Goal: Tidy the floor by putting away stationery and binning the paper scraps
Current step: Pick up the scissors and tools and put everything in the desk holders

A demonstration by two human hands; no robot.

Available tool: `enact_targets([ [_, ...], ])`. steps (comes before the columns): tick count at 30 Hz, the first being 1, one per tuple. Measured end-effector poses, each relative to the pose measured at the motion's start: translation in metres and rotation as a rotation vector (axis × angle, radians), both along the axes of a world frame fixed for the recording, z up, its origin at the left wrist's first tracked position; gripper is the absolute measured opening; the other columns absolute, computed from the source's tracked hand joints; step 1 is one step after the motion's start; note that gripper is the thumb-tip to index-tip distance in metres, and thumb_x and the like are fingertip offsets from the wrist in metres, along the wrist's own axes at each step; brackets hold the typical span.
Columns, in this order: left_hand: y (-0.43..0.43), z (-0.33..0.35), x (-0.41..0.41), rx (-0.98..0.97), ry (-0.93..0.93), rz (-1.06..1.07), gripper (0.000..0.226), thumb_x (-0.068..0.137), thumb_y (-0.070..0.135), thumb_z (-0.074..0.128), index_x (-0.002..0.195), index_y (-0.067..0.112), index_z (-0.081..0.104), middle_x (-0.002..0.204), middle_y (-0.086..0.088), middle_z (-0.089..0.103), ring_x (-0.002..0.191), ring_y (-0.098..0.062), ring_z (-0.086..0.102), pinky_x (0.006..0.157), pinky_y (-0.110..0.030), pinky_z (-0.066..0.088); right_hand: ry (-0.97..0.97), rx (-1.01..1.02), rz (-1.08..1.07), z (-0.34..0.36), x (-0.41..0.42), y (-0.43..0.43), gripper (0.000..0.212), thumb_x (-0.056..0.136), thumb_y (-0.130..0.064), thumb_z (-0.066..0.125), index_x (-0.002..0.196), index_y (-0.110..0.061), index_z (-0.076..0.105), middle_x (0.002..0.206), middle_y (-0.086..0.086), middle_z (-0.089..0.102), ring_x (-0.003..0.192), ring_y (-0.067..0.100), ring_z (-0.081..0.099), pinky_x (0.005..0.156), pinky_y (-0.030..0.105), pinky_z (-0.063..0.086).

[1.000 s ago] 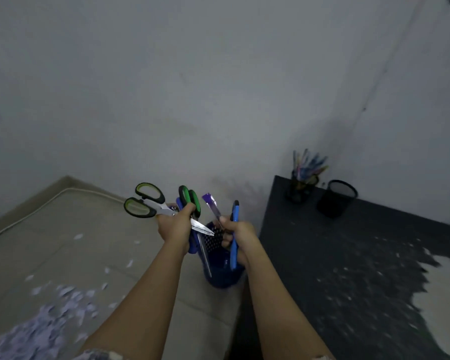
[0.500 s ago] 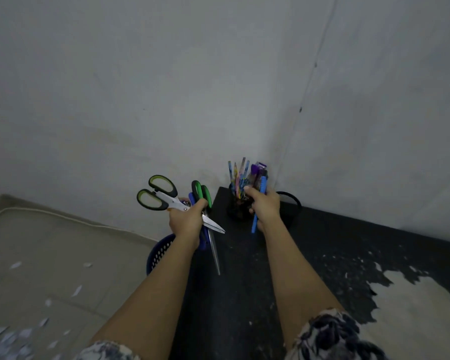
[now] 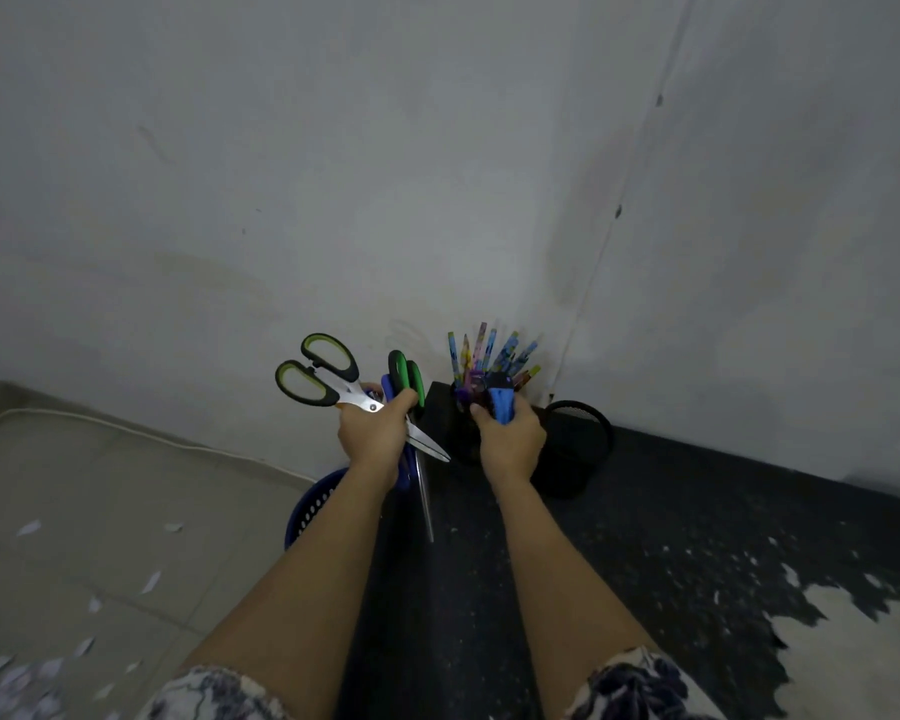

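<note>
Left fingers are curled tight round a bundle of scissors. The black and yellow-green scissors have handles up-left and blades poking out right of the fist. The green-handled scissors stand handles up, with a long blade hanging below the left hand. A blue handle sits between them, item unclear.

Right fingers are clamped on a blue pen, maybe with a second darker item beside it, can't tell. The right hand is right at the mouth of the pencil cup, which is already stuffed with patterned pencils.

An empty black mesh cup stands just beside it, toward the wall corner. Both cups are on the dark desk.

A blue perforated bin is on the floor against the desk edge, below the left forearm.

Progress, as a judgement: stationery is collected and at the cups but not yet dropped in, so pen and scissors are left to stow.

Paper scraps lie scattered on the floor, with a bigger pile at bottom left, none binned as far as visible. That part looks not yet started. Pale flecks on the desk could be scraps or worn paint, can't tell.

Text and brands: none readable. The pencil prints are too small, and no logo is visible on scissors, bin or cups.
</note>
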State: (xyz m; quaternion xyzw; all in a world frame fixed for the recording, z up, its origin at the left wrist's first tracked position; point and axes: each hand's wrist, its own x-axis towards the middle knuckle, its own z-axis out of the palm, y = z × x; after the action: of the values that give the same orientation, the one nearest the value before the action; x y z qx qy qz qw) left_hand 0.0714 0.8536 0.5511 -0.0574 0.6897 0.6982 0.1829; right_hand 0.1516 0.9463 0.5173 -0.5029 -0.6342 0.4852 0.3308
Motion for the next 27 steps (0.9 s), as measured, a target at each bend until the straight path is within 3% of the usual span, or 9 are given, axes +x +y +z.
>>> enact_targets([
  [5,0.010,-0.003,-0.003,-0.015,-0.002,-0.008,0.032,0.066,0.013,0.075,0.074,0.027,0.047,0.078,-0.002,0.058,0.084,-0.026,0.062,0.081,-0.042,0.056,0.139,0.020,-0.026,0.014,-0.004,-0.002,0.006,0.087,-0.012,0.062,0.088,-0.009,0.057,0.075,0.000,0.053,0.061,0.006,0.047,0.058,0.021,0.041],
  [7,0.012,-0.004,0.001,-0.024,0.006,-0.027,0.032,0.066,0.013,0.075,0.074,0.026,0.047,0.077,-0.001,0.057,0.081,-0.024,0.061,0.079,-0.040,0.055,0.196,-0.014,-0.082,0.021,-0.003,0.004,0.015,0.090,-0.011,0.055,0.075,-0.012,0.050,0.067,-0.002,0.048,0.055,0.006,0.042,0.050,0.017,0.037],
  [11,0.012,-0.006,0.007,-0.013,-0.010,-0.010,0.033,0.066,0.012,0.075,0.072,0.025,0.045,0.076,-0.003,0.056,0.077,-0.023,0.058,0.076,-0.037,0.053,0.518,-0.422,-0.162,0.044,0.009,0.032,0.016,0.091,-0.012,0.041,0.078,-0.008,0.048,0.070,0.010,0.058,0.040,0.011,0.040,0.043,0.023,0.035],
  [14,0.014,-0.005,0.013,0.004,-0.018,0.007,0.033,0.066,0.011,0.074,0.070,0.026,0.045,0.072,0.000,0.056,0.078,-0.024,0.059,0.078,-0.039,0.053,0.776,-0.732,-0.183,0.064,0.031,0.056,0.021,0.095,-0.020,0.039,0.078,-0.009,0.040,0.069,0.012,0.045,0.049,0.016,0.037,0.047,0.027,0.038],
  [19,0.016,-0.001,0.022,0.031,-0.030,-0.013,0.033,0.069,0.009,0.074,0.068,0.024,0.045,0.071,-0.001,0.055,0.077,-0.023,0.058,0.080,-0.039,0.053,0.542,-0.855,-0.107,0.084,0.060,0.073,0.014,0.086,-0.004,0.038,0.074,-0.008,0.033,0.079,0.008,0.034,0.057,0.016,0.031,0.035,0.011,0.035],
  [21,0.017,0.001,0.026,0.035,-0.033,-0.016,0.033,0.068,0.010,0.074,0.068,0.025,0.044,0.071,-0.001,0.055,0.078,-0.025,0.059,0.083,-0.042,0.054,0.399,-0.836,-0.066,0.092,0.068,0.072,0.017,0.089,0.003,0.031,0.075,-0.006,0.034,0.080,0.010,0.035,0.065,0.023,0.041,0.030,0.017,0.042],
  [23,0.018,0.004,0.030,0.036,-0.031,-0.023,0.033,0.068,0.010,0.074,0.068,0.024,0.045,0.072,-0.002,0.056,0.080,-0.026,0.061,0.084,-0.045,0.056,0.131,-0.812,0.023,0.102,0.076,0.068,0.009,0.095,0.003,0.032,0.090,-0.001,0.038,0.087,0.017,0.041,0.092,0.033,0.057,0.028,0.028,0.046],
  [25,0.019,0.006,0.033,0.040,-0.029,-0.025,0.033,0.067,0.010,0.074,0.069,0.025,0.045,0.073,-0.002,0.057,0.082,-0.027,0.062,0.084,-0.045,0.056,-0.157,-0.802,0.128,0.107,0.079,0.064,0.006,0.096,0.001,0.035,0.097,0.000,0.040,0.090,0.018,0.045,0.119,0.031,0.056,0.044,0.030,0.055],
  [27,0.020,0.007,0.037,0.042,-0.023,-0.024,0.034,0.067,0.011,0.075,0.069,0.025,0.044,0.073,-0.001,0.057,0.082,-0.027,0.062,0.083,-0.044,0.056,-0.331,-0.801,0.212,0.108,0.079,0.063,0.014,0.096,0.001,0.037,0.109,0.002,0.040,0.085,0.017,0.046,0.124,0.031,0.054,0.084,0.032,0.057],
])
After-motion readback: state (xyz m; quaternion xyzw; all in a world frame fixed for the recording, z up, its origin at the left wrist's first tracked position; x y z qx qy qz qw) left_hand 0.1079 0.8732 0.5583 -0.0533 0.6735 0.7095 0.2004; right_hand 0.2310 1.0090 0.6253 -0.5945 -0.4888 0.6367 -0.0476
